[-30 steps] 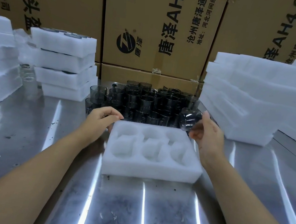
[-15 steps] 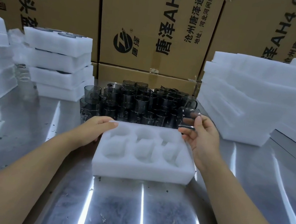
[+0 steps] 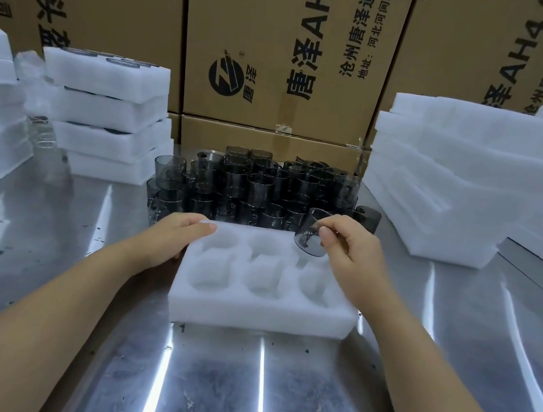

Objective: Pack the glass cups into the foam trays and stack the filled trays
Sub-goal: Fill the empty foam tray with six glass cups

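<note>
Above the far-right pocket of the foam tray (image 3: 259,311), the glass cup (image 3: 309,233) hangs tilted, pinched in my right hand (image 3: 355,256) so its base can lead into the hole. My left hand (image 3: 172,237) lies flat, fingers relaxed, on the tray's far-left corner, likely to steady it. Loose cups (image 3: 258,187) wait just behind.

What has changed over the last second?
The right hand carried its glass cup from the right edge of the cup cluster toward the person, and now holds it tilted above the far-right pocket of the foam tray. The left hand stayed on the tray's far-left corner; all six pockets remain empty.
</note>
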